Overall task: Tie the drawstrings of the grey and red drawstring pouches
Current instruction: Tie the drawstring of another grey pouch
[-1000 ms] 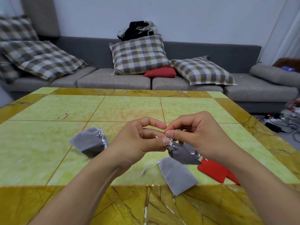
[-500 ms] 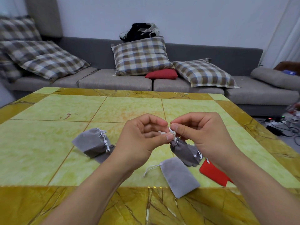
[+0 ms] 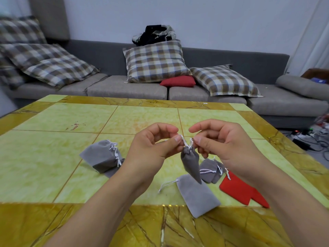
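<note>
A small grey pouch point(image 3: 190, 162) hangs in the air by its white drawstrings point(image 3: 187, 142), its mouth cinched. My left hand point(image 3: 153, 148) pinches the left string end and my right hand point(image 3: 219, 143) pinches the right one, both just above the pouch. On the table lie a flat grey pouch point(image 3: 197, 195) with a loose string, a cluster of small grey pouches point(image 3: 211, 171) behind it, and red pouches point(image 3: 240, 190) partly under my right forearm. Another grey pouch pile point(image 3: 102, 157) with tied strings sits to the left.
The table point(image 3: 71, 157) has yellow-green tiles and a brown marbled border. A grey sofa point(image 3: 124, 88) with plaid cushions and a red cushion stands behind it. Cables and a power strip point(image 3: 306, 138) lie on the floor at right.
My hands have drawn slightly apart, pulling the two string ends outward. The held pouch now hangs straighter and clear of the table.
</note>
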`<state>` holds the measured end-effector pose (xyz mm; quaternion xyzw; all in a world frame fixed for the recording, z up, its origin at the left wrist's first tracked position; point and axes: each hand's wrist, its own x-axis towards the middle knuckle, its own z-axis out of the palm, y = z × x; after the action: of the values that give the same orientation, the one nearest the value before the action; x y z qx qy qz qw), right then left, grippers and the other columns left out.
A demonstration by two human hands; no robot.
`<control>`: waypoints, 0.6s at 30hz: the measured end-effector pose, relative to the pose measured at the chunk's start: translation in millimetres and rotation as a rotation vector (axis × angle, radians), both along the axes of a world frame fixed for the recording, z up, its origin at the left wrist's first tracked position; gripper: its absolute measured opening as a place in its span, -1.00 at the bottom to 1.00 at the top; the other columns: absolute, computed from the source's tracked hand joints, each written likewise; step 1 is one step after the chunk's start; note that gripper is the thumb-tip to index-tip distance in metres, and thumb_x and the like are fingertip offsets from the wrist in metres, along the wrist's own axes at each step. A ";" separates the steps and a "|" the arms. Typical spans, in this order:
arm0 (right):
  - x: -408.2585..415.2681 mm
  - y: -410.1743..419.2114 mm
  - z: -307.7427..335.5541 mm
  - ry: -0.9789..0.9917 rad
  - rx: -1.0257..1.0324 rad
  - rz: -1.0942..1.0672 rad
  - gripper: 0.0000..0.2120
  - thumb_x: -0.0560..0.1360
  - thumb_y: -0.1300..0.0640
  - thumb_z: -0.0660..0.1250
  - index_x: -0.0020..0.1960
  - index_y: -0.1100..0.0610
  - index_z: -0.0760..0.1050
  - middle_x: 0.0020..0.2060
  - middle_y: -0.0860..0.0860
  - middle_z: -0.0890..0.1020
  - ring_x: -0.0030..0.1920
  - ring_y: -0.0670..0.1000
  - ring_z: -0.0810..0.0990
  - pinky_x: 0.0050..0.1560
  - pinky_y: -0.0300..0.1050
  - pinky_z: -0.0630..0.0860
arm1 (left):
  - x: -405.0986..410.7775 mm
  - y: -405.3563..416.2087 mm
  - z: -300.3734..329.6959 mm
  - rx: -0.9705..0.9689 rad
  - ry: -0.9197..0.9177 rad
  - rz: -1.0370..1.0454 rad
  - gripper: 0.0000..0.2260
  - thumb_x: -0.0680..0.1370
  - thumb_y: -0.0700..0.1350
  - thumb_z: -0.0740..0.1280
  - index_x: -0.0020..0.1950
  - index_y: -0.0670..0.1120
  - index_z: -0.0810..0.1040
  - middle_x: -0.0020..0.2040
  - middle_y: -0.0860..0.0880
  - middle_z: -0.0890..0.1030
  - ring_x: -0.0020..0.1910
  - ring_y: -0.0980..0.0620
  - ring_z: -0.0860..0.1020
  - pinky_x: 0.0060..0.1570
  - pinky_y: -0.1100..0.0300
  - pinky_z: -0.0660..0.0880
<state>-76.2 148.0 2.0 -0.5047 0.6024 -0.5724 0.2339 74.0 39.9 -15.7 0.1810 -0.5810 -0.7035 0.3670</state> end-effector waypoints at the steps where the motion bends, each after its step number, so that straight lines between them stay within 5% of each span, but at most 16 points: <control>1: 0.1 0.6 0.2 0.008 0.033 0.000 -0.84 0.53 0.38 0.34 0.04 0.22 0.63 -0.36 0.08 0.63 -0.39 -0.05 0.53 -0.33 -0.24 0.50 | -0.1 -0.1 0.2 -0.001 -0.007 -0.002 -0.90 0.53 -0.35 0.36 0.02 -0.22 0.57 -0.15 -0.12 0.60 -0.23 0.02 0.62 -0.10 0.24 0.60; 9: 7.8 -0.5 0.4 0.015 0.096 0.040 -0.76 0.43 0.05 0.43 -0.09 0.23 0.70 -0.35 0.13 0.62 -0.39 -0.04 0.50 -0.35 -0.14 0.49 | -0.3 2.3 2.4 -0.174 -0.098 0.045 -0.89 0.56 -0.35 0.32 0.02 -0.19 0.59 -0.15 -0.13 0.57 -0.27 0.09 0.63 -0.15 0.27 0.61; 13: 4.5 -1.0 -0.6 0.109 0.036 -0.026 -0.92 0.48 0.26 0.44 -0.17 0.25 0.68 -0.47 0.04 0.59 -0.47 -0.07 0.49 -0.42 -0.22 0.46 | 2.6 0.9 2.6 -0.478 -0.270 0.061 -0.85 0.58 -0.27 0.30 0.01 -0.04 0.60 -0.19 -0.02 0.59 -0.33 0.16 0.56 -0.31 0.35 0.49; 18: 8.0 -2.5 -2.4 0.089 -0.010 -0.010 -0.92 0.49 0.30 0.41 -0.14 0.29 0.67 -0.45 0.06 0.60 -0.43 -0.04 0.54 -0.41 -0.18 0.51 | 4.0 -1.7 -3.9 -0.680 -0.405 -0.032 -0.82 0.65 -0.06 0.21 -0.08 -0.02 0.55 -0.31 0.06 0.54 -0.35 0.12 0.42 -0.30 0.20 0.38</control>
<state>-68.2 145.5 -0.4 -0.5277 0.6120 -0.5535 0.2016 78.0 38.1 -19.6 0.1752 -0.8443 -0.4266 0.2728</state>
